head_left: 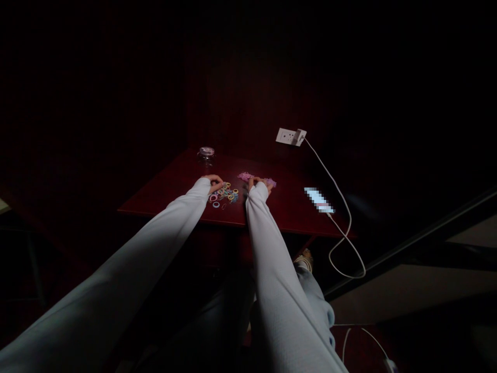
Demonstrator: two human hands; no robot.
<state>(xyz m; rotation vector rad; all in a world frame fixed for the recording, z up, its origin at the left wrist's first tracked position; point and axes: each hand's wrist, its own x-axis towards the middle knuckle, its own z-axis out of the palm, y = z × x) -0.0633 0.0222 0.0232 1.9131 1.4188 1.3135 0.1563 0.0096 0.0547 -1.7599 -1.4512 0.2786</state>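
On the dark red table (174, 191) lies a mixed pile of small coloured rings (229, 194), yellow, blue and pink. My left hand (214, 182) curves round the left side of this pile, fingers bent and apart at its edge. To the right, my right hand (261, 183) rests between a pink pile (245, 176) and a purple pile (272, 182) of small bands. Its fingers are bent down at the purple pile; the fingertips are too small and dim to tell what they hold. Near the front edge lies a loose pale ring (216, 204).
A clear lidded jar (206, 152) stands at the table's back left. A lit phone (319, 200) lies at the right, its white cable (337, 186) running to a charger (300, 137) in the wall socket (286, 136) and hanging past the table edge.
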